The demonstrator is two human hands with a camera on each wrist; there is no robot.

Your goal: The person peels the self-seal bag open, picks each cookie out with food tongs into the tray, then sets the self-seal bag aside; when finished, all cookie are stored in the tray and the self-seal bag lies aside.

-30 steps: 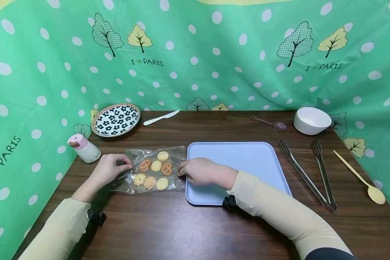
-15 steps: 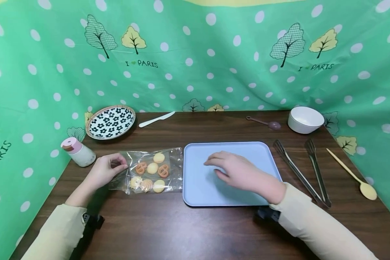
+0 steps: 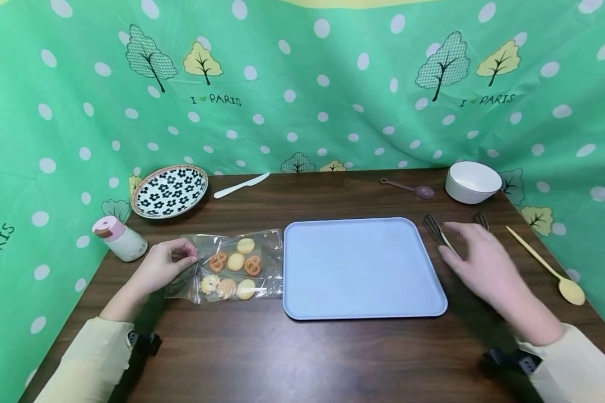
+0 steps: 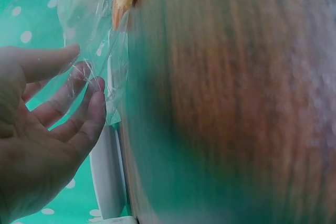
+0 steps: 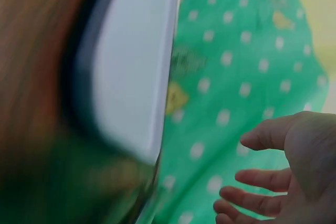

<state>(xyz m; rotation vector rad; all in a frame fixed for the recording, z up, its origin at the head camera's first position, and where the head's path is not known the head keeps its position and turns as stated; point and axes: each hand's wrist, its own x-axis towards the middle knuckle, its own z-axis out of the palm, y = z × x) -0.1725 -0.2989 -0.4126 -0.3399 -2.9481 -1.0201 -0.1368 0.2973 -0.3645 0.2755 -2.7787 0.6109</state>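
A clear plastic bag (image 3: 269,252) lies on the table at the left, with several cookies (image 3: 236,261) in or under its film; I cannot tell which. My left hand (image 3: 163,267) pinches the bag's left edge; the left wrist view has the film (image 4: 118,72) between thumb and fingers. Over the metal tongs (image 3: 435,228) at the right hovers my right hand (image 3: 486,271), hiding most of their length. Its fingers are spread and grip nothing in the right wrist view. Beside the bag sits a light blue tray (image 3: 363,268).
At the back are a flower-patterned plate (image 3: 170,192), a white knife (image 3: 242,186), a brown spoon (image 3: 408,187) and a white bowl (image 3: 473,183). A pink-capped jar (image 3: 121,239) lies tilted at the left. A yellow spoon (image 3: 547,266) is along the right side.
My right hand has left the bag's right edge and crossed over the tray to the tongs. The left hand still pinches the bag. The head view has shifted slightly.
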